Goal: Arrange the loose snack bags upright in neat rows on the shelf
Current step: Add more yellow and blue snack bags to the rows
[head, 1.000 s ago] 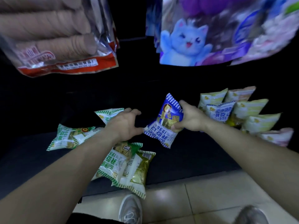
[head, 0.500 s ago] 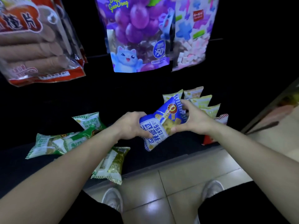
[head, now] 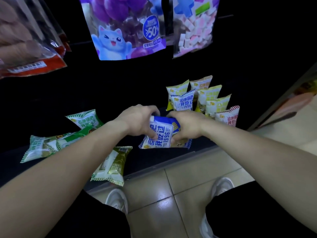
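Note:
A blue and white snack bag (head: 161, 136) hangs just above the dark bottom shelf (head: 164, 158), its print upside down. My left hand (head: 139, 120) grips its left side and my right hand (head: 186, 125) grips its right side. Behind my right hand, several yellow, blue and red bags (head: 203, 100) stand upright in rows. To the left, green bags (head: 49, 145) lie flat on the shelf, one of them (head: 85, 118) farther back. A green-gold bag (head: 113, 166) lies partly under my left forearm at the shelf's front edge.
Large bags hang above: a red-edged wafer bag (head: 29, 47), a purple grape bag with a cat (head: 127, 30) and a marshmallow bag (head: 193, 26). Below the shelf edge lies a tiled floor (head: 171, 189) with my shoes. A shelf post (head: 283, 98) rises at the right.
My left hand left the green bags and took hold of the blue bag beside my right hand. Both hands turned the bag until its print faces me upside down. The camera panned right.

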The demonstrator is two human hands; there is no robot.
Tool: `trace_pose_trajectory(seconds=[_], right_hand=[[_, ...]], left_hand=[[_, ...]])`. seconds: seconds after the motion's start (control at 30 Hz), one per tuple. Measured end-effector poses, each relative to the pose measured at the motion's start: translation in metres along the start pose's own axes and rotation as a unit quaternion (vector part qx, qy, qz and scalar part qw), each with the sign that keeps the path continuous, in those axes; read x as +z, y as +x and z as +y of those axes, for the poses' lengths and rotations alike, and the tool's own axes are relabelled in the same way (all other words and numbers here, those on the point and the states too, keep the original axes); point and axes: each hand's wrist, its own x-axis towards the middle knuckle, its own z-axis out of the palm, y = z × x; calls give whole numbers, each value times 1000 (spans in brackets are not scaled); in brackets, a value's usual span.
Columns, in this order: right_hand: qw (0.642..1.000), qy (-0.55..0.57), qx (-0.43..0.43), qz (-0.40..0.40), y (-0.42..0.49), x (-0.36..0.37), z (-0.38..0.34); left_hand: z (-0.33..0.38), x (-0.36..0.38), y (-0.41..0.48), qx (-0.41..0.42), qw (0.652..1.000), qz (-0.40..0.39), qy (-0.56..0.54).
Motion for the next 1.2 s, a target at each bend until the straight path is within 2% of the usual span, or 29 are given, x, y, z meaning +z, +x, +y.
trace_pose_trajectory(seconds=[0.1, 0.17, 0.27, 0.33, 0.4, 0.5, 0.63, 0.7, 0.83, 1.0, 1.2], right_hand=[[992, 127, 19, 9, 5, 1, 19], [972, 232, 21, 21, 6, 0, 29], [937, 346, 13, 43, 7, -1, 38], [923, 381, 13, 42, 9, -1, 41], [932, 358, 24, 48, 8, 1, 44], [975, 200, 67, 65, 6, 6, 59], [984, 96, 147, -4, -4, 9, 93], [980, 77, 179, -44, -12, 11, 110], [972, 71, 213, -73, -26, 18, 133], [968, 20, 233, -91, -40, 34, 151], [964, 46, 236, -113, -42, 43, 163]], left_hand=[[-11, -4, 3, -31, 982, 47, -182], [-18, -4, 3, -36, 958, 43, -280], [-20, 4, 5, -36, 949, 12, -314], [-21, 9, 10, -32, 939, 28, -341], [-21, 12, 19, -36, 941, 56, -332], [-18, 21, 35, -53, 965, 71, -245], [-9, 45, 66, -99, 982, 39, -156], [-1, 57, 86, -111, 985, 34, -127], [20, 87, 121, -122, 988, 29, -95], [42, 123, 159, -135, 983, -3, -122], [70, 154, 192, -153, 978, 3, -140]])
